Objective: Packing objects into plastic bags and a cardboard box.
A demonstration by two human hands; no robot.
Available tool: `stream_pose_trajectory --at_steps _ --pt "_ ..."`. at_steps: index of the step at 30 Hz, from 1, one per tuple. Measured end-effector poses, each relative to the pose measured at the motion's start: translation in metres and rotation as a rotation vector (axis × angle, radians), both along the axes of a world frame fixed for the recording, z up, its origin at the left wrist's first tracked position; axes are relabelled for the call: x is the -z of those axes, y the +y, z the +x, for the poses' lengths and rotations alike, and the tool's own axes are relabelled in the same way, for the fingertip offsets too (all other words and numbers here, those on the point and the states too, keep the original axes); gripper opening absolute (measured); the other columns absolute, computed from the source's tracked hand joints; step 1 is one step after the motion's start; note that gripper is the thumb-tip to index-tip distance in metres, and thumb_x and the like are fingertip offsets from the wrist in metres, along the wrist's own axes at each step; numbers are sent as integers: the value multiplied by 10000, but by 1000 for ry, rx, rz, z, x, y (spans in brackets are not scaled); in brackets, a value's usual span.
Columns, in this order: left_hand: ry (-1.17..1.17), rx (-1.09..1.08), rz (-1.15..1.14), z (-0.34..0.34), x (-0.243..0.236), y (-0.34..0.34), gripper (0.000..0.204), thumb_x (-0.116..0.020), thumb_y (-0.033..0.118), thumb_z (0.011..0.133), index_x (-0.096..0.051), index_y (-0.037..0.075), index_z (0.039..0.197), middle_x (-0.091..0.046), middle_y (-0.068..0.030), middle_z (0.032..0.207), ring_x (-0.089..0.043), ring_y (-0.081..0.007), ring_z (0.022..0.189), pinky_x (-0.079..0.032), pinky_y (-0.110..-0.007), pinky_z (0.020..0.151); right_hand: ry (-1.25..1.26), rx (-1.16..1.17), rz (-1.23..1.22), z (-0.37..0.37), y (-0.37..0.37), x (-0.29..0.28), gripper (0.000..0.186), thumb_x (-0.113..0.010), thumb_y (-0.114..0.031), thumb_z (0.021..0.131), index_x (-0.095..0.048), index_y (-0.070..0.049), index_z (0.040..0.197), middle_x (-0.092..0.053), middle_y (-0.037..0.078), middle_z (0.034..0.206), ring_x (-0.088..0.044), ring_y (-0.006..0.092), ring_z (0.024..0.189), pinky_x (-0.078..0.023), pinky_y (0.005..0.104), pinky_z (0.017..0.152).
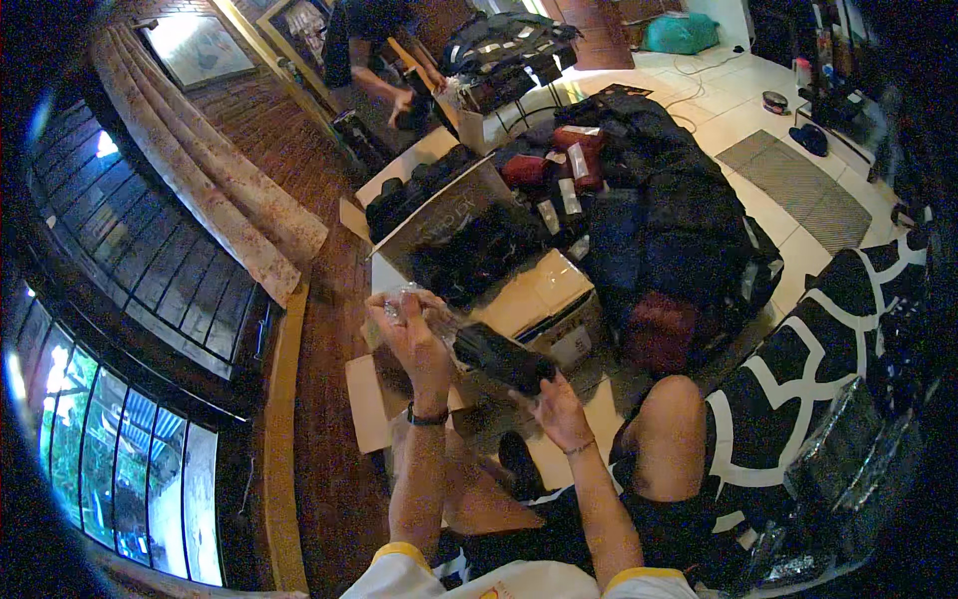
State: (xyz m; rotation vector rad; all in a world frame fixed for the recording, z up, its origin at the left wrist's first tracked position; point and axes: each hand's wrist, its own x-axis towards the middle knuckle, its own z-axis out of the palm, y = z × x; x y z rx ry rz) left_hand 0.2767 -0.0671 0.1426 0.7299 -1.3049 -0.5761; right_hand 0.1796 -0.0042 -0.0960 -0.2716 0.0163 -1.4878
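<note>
Treat as probably light and soft the black, oblong, fabric-like bundle (499,359) at frame centre, best held by the lower-right end, gripped in the fingers of the right hand (561,413), with clear, slippery-looking plastic film (446,319) pinched by the left hand (411,331).

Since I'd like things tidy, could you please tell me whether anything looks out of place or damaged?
Nothing looks plainly spilled or damaged. The oddest spot is the heap of dark packs right of the cardboard boxes: it looks loosely piled, with red packs mixed in. The held black bundle looks ordinary.
</note>
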Motion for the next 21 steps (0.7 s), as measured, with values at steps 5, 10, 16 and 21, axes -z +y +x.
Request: stream_pose_trajectory --at_steps 5,10,16,21 --pt "-7 -93 41 3 -4 -2 135 -436 158 1077 -317 97 1056 -575 -80 804 -558 -130 699 -486 -273 645 -47 -12 29 -6 1 -9 429 -611 -160 984 -483 -84 1386 -580 87 1374 -551 265 1273 -461 523 1086" --pt "39 -78 39 -2 -7 -3 141 -448 141 1072 -316 99 1045 -543 -71 781 -538 -127 664 -478 -257 631 29 5 16 -12 4 -22 424 -596 -143 990 -475 -66 1389 -586 110 1361 -581 275 1233 -492 503 1056" --pt "44 -98 -53 5 -14 -13 136 -464 108 1062 -331 90 1043 -536 -69 776 -537 -132 663 -468 -252 632 -31 24 23 -17 4 -24 410 -577 -123 995 -471 -54 1386 -584 131 1351 -580 305 1237 -503 504 1046" --pt "-41 -197 -119 17 -19 -22 114 -468 105 1057 -355 85 1048 -568 -70 796 -550 -133 646 -474 -261 589 -31 -14 85 -15 2 -13 375 -577 -116 987 -508 -42 1348 -598 138 1332 -592 321 1213 -507 485 1038"
